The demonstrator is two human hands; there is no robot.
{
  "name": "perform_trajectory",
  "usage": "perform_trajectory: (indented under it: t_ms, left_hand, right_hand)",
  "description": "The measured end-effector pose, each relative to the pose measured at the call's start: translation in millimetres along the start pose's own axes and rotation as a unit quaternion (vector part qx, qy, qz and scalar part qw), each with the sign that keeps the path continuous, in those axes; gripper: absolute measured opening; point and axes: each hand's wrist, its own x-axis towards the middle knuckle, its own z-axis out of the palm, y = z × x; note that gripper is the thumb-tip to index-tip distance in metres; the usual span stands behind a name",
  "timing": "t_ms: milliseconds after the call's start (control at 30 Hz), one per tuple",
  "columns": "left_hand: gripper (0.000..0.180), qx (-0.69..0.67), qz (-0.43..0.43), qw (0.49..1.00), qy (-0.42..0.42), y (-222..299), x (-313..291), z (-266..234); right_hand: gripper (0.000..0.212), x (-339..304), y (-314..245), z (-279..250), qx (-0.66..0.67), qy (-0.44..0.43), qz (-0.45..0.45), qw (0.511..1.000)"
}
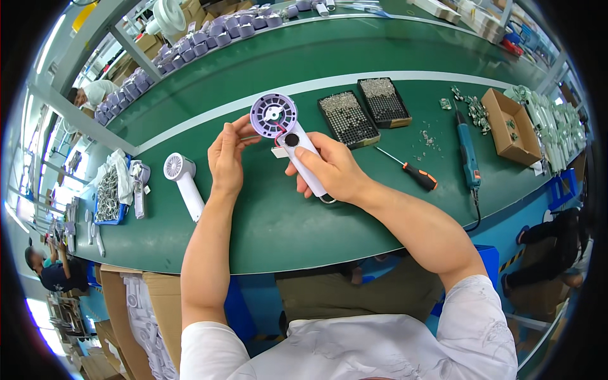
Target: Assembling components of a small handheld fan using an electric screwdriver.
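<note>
My right hand (332,166) is closed round the white handle of a handheld fan (310,166), thumb on its front. The fan's round purple head has its front off, baring a white hub inside. Red wires run from the head to a small white part (279,152) hanging beside the handle. My left hand (227,158) is at the left rim of the head, fingers stretched out and apart; their tips reach the rim, and whether they press on it I cannot tell. A second, whole-looking fan (183,180) lies left of my left hand.
Two black trays of small metal parts (348,119) (384,101) lie beyond my right hand. Rightward are loose screws (425,140), a screwdriver (419,176), a corded electric screwdriver (467,149) and a cardboard box (512,130). A blue bin (113,219) of metal rings stands far left.
</note>
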Motion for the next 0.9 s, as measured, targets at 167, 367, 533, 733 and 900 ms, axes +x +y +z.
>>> perform_trajectory:
  t_ms: [167, 367, 533, 733, 900]
  left_hand:
    - [0.059, 0.003, -0.007, 1.0, 0.006, -0.9, 0.2, -2.5]
    - [0.06, 0.001, -0.008, 1.0, 0.014, 1.2, 0.3, -0.3]
    - [0.059, 0.006, -0.006, 1.0, 0.008, -2.6, 1.4, -4.3]
    - [0.058, -0.002, -0.017, 1.0, 0.021, -4.3, 1.3, -2.6]
    - [0.059, 0.0, -0.015, 1.0, 0.014, -2.6, 1.0, -2.2]
  right_hand:
    - [0.029, -0.4, -2.1, 1.8, -0.012, 0.01, -0.003, 1.0]
    - [0.029, -1.6, -0.2, 2.5, 0.0, 0.005, -0.015, 1.0]
    - [0.029, -1.9, -0.1, 2.9, -0.006, 0.015, -0.022, 1.0]
    - [0.029, -0.2, 0.4, -0.5, -0.018, 0.02, -0.021, 0.999]
    - [0.029, -0.8, 0.5, 1.5, -0.011, 0.014, -0.021, 1.0]
